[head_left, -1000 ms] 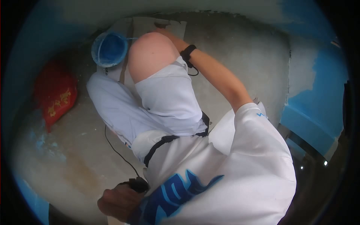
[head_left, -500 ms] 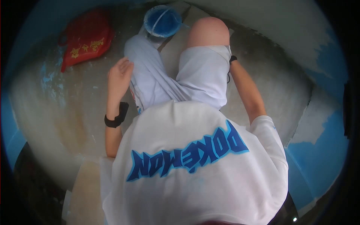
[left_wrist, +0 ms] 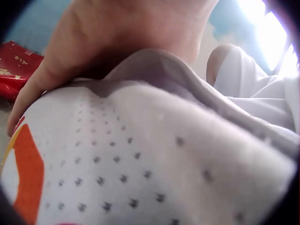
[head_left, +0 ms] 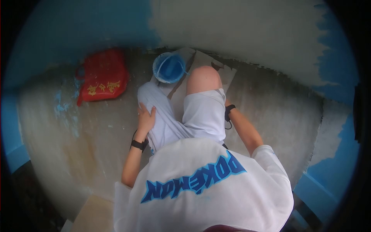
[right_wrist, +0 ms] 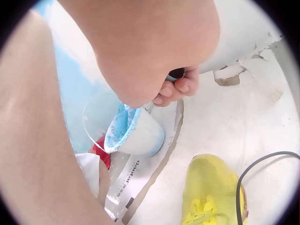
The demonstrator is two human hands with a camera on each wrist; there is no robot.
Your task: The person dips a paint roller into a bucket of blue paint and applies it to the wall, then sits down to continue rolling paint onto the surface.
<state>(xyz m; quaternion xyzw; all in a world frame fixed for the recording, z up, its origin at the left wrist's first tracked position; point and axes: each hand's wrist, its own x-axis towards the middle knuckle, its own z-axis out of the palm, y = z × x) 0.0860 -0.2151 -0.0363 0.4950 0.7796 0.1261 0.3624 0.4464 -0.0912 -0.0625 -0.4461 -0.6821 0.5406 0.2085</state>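
Left hand [head_left: 146,119], one, now laid on the left trouser leg [head_left: 155,96], where half a second earlier it hung raised beside that leg; fingers unclenched, thumb apart, resting on the cloth; right hand [right_wrist: 157,56], one, beside the bare right knee [head_left: 204,79] and mostly hidden from the head view, having been reached out beyond that knee a second earlier; fingers curled round a dark-ended object [right_wrist: 176,74], of which only the rounded end shows, the remainder concealed by the hand; bucket [head_left: 169,68], one, white outside, blue paint within, wire handle, standing on a printed sheet [right_wrist: 130,180] beyond the left knee, as before; red bag [head_left: 104,77], one, gold lettering, on the floor [head_left: 104,135] left of the bucket; yellow shoe [right_wrist: 208,187], one, with a dark cable [right_wrist: 240,183] beside it; wall [head_left: 232,31], part blue, part pale, more of it in the head view than previously.
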